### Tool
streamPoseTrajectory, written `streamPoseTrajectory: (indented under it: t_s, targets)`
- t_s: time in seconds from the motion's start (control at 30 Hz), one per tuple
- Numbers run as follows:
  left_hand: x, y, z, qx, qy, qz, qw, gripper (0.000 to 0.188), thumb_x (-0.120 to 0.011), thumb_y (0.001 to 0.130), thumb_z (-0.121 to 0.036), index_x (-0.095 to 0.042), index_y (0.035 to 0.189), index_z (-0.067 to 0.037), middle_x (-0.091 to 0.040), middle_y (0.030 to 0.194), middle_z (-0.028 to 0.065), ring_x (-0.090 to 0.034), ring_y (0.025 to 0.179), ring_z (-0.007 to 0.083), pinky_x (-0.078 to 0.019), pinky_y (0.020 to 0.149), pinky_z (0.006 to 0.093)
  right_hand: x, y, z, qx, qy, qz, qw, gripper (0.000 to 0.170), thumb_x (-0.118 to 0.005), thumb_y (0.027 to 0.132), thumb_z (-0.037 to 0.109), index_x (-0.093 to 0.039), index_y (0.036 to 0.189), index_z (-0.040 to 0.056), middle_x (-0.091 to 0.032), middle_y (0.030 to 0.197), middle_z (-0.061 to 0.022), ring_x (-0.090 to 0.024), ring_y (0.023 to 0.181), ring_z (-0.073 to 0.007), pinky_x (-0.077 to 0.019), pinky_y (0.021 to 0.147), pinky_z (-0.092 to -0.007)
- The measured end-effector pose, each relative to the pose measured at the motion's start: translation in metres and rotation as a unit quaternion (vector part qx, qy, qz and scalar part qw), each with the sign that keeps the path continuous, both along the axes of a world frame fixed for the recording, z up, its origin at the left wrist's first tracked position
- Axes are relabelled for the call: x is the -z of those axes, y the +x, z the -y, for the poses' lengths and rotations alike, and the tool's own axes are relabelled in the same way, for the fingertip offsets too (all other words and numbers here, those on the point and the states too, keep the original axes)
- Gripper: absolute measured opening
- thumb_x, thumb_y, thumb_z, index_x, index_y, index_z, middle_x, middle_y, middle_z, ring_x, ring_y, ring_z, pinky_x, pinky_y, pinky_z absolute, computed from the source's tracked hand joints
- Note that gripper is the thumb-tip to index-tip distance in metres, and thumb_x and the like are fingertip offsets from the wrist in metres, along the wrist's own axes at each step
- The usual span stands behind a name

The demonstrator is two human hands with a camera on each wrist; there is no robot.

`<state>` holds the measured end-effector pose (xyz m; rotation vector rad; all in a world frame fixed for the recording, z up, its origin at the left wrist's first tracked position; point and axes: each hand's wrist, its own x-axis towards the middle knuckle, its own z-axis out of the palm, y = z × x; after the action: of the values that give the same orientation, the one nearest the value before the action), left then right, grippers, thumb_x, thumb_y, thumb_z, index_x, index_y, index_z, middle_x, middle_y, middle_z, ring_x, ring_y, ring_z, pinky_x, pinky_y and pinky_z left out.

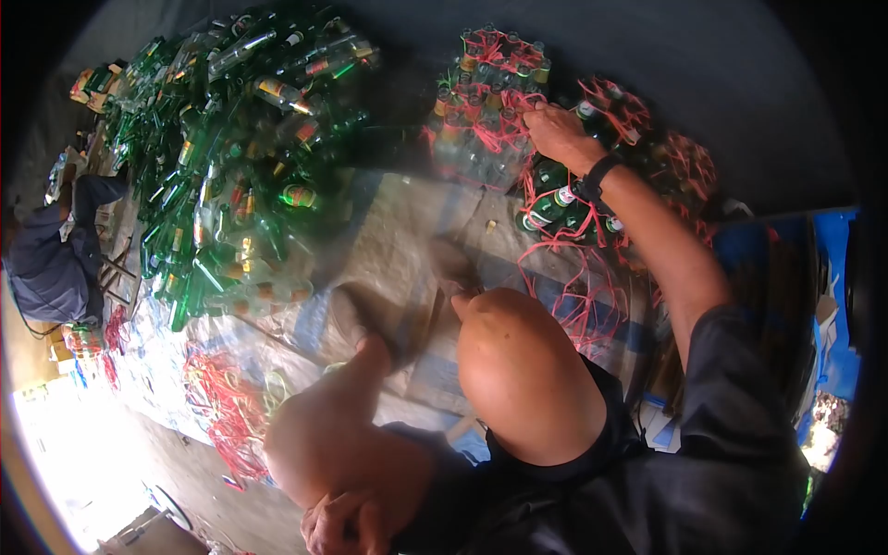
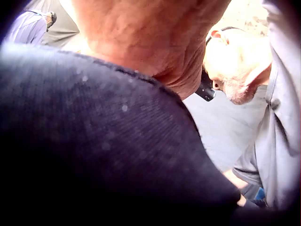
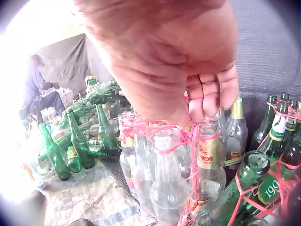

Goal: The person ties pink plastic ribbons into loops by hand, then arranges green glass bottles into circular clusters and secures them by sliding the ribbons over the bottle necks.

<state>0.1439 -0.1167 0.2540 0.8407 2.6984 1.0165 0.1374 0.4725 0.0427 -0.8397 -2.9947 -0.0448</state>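
Note:
My right hand (image 1: 560, 134) reaches forward over bundled bottles, fingers curled in on the pink string (image 3: 194, 141) that wraps the clear glass bottles (image 3: 164, 183). In the right wrist view the string runs down from the fingertips between the bottle necks. Beside this bundle, green bottles (image 1: 550, 190) lean at a tilt, with pink string (image 3: 240, 190) crossing them. My left hand (image 1: 347, 523) rests by my bent left knee with its fingers loosely bent and nothing in them. The left wrist view mostly shows a dark band (image 2: 94, 122) and part of that hand (image 2: 146, 42).
A large heap of green bottles (image 1: 213, 157) lies at the left. Loose pink string (image 1: 227, 407) is tangled on the floor sheet (image 1: 398, 217), with more string (image 1: 587, 296) right of my knees. Another person (image 1: 60, 250) sits at the far left. A dark wall (image 1: 721, 83) stands behind the bundles.

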Motion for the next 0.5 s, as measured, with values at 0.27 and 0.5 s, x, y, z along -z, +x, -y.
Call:
streamPoseTrajectory:
  t_s: [0.27,0.5]
  targets:
    - [0.0,0.007,-0.019,-0.103,0.08,0.075,0.989,0.006,-0.073,0.086,-0.005,-0.074,0.09,0.0,-0.074,0.083,0.0135,-0.071,0.077,0.0313,-0.058,0.079,0.042,0.02,0.027,0.002,-0.03,-0.081,-0.061,0.994,0.01,-0.059,0.092,0.011,-0.064,0.086,0.0044,-0.069,0.095,-0.0141,-0.067,0.091,-0.0392,-0.0544,0.079,-0.0494]
    - [0.009,-0.005,-0.001,0.048,-0.004,-0.051,0.998,0.006,-0.074,0.087,-0.008,-0.075,0.089,-0.002,-0.075,0.082,0.0105,-0.071,0.075,0.0299,-0.0578,0.083,0.0431,0.014,0.029,0.021,-0.079,-0.047,-0.073,0.993,0.008,-0.063,0.089,0.012,-0.062,0.092,0.0047,-0.068,0.097,-0.0143,-0.066,0.097,-0.0376,-0.0545,0.081,-0.0479]
